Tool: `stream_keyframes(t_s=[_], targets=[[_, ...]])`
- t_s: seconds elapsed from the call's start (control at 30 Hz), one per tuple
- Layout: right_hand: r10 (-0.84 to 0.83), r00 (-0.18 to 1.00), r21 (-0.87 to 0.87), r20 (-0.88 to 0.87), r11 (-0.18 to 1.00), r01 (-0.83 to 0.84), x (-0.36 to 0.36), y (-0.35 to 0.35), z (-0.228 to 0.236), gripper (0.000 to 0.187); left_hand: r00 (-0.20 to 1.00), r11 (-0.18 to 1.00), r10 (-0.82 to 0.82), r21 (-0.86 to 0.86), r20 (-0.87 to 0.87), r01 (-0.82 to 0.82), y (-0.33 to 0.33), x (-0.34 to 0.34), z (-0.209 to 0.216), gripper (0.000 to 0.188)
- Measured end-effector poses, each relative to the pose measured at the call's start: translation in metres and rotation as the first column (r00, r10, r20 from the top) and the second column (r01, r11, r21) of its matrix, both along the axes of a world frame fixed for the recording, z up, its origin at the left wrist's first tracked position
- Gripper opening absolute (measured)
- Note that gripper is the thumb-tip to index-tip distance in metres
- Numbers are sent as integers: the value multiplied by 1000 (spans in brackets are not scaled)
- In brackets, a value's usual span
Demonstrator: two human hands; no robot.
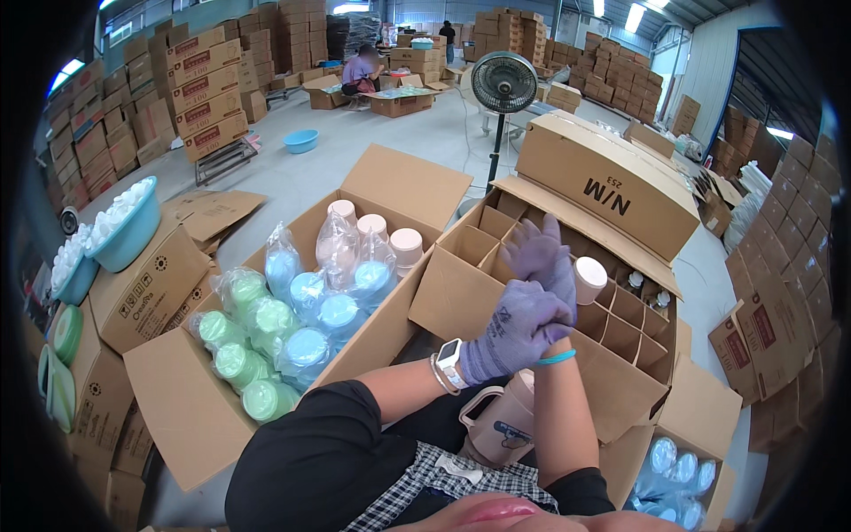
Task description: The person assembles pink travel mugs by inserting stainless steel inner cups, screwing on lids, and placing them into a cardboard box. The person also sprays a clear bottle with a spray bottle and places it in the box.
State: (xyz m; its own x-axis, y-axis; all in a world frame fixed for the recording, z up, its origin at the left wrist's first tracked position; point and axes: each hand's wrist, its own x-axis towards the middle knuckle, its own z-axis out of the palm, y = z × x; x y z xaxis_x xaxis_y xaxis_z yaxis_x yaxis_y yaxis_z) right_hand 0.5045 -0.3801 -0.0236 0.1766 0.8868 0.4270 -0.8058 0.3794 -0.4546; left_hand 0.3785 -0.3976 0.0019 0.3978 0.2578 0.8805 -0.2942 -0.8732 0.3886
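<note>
Left hand is clenched at the right wrist, its fingers closed on what looks like the cuff end of the right glove, a thin purple-grey knit one. Right hand isn't wrapped around anything; its fingers are loosely extended and held up inside that glove.

Key relation, imo: the glove's long axis is pointed away from the body, fingertips at the far end, and the cuff is met crosswise by the left hand from the person's left. The palm side can't really be told.

A white smartwatch is worn on the left wrist, a teal band on the right. Between the forearms, nearer the body, a pinkish-beige handled jug is seen tilted, partly hidden by the right arm.

Past the hands, a pale pink cup is set in the divided carton, just to the right of the right hand, so that hand is the nearer one. Farther left, plastic-bagged green cups and blue cups are packed into an open carton.
</note>
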Motion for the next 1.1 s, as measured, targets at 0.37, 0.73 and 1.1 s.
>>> stream_keyframes(t_s=[0.37, 0.73, 1.1], targets=[[162, 986, 48, -33, 986, -160, 80, 22, 39, 88, 970, 970, -212, -144, -118, 195, -21, 23, -29, 15], [-194, 978, 229, -72, 952, 205, 123, 16, 17, 73, 985, 980, -158, -135, -76, 146, -46, 43, -41, 13], [-159, 18, 100, 987, 699, 708, 74, -127, 12, 44, 889, 958, -276, -174, -364, 226, -31, 12, -90, 33]])
